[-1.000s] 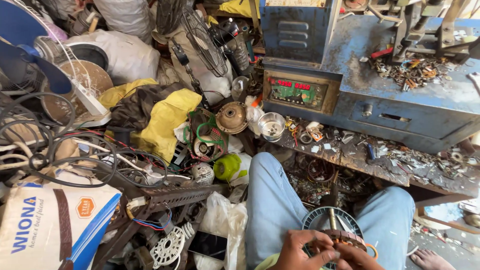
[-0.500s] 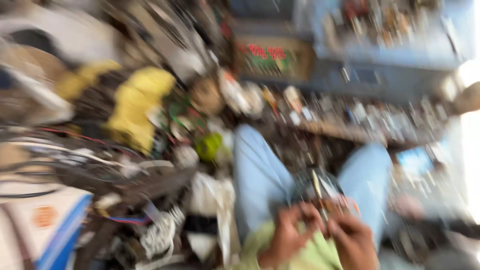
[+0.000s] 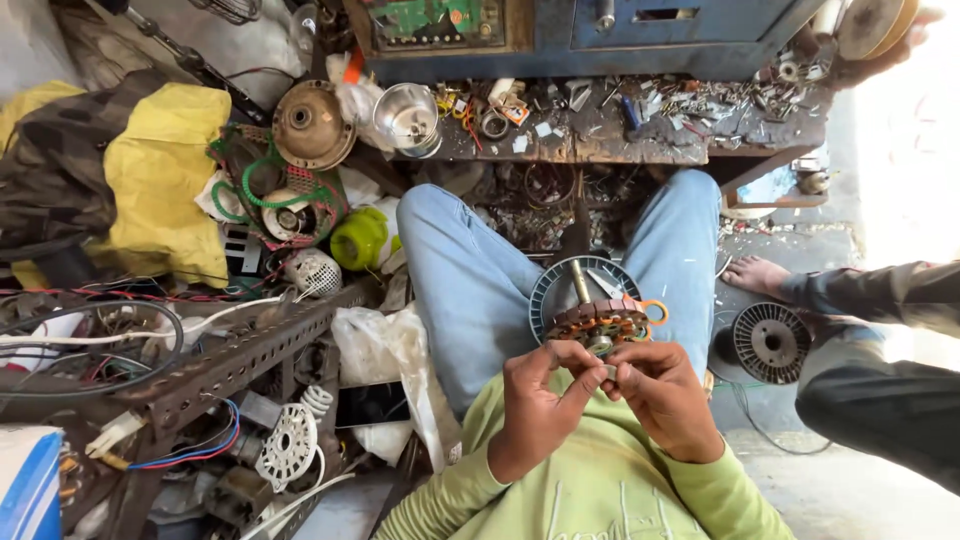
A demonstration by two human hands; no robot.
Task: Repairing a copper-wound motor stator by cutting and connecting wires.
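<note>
Both hands (image 3: 600,395) on fan motor stator (image 3: 597,322)

We see copper-coloured wire coils, dull and ribbed, on the motor stator (image 3: 598,323), with a matt steel shaft. The fan cover (image 3: 560,290) under it looks like dark moulded plastic. Our jeans (image 3: 470,290) are faded cotton denim; the bench (image 3: 640,135) is rough, stained wood.

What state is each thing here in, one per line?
Left hand: pinching the stator's near edge.
Right hand: gripping the same edge.
Fan motor stator: held above the lap, shaft up.
Blue drawer: closed.
Wire spool: lying flat on the floor.
</note>
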